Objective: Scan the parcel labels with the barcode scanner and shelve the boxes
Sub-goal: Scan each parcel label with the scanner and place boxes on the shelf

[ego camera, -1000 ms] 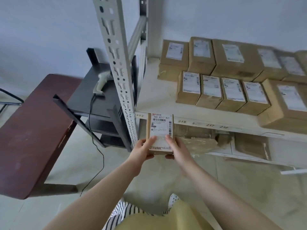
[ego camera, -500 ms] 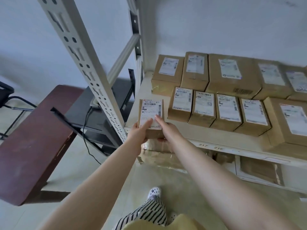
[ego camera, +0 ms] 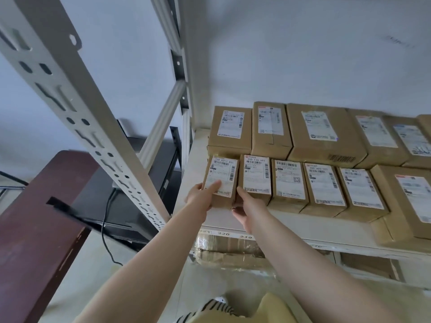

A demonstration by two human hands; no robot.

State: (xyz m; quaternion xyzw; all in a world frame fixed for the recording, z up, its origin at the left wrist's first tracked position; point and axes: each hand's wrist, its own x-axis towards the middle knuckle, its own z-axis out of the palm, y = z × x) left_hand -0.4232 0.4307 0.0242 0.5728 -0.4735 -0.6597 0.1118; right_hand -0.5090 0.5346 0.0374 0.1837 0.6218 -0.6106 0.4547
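A small brown cardboard box with a white shipping label on top [ego camera: 221,180] sits at the left end of the front row on the white metal shelf [ego camera: 291,226], its right side touching the next small labelled cardboard box [ego camera: 256,178] in that row. The left hand [ego camera: 200,198] grips the small box from its near left corner, thumb laid across the lower part of the label and the other fingers hidden behind the left side. The right hand [ego camera: 245,212] holds the near right corner, thumb pointing up into the seam between the two boxes and fingers curled under the front edge. A back row of larger brown cardboard boxes [ego camera: 324,134] with white labels stands against the pale wall, and the front row runs on to the right. Number tags [ego camera: 233,234] line the shelf's front lip. A perforated white steel upright [ego camera: 77,108] crosses the left foreground; beyond it stand a dark red-brown table [ego camera: 35,229] and a black rack [ego camera: 130,206] with a black cable [ego camera: 106,231] hanging down.
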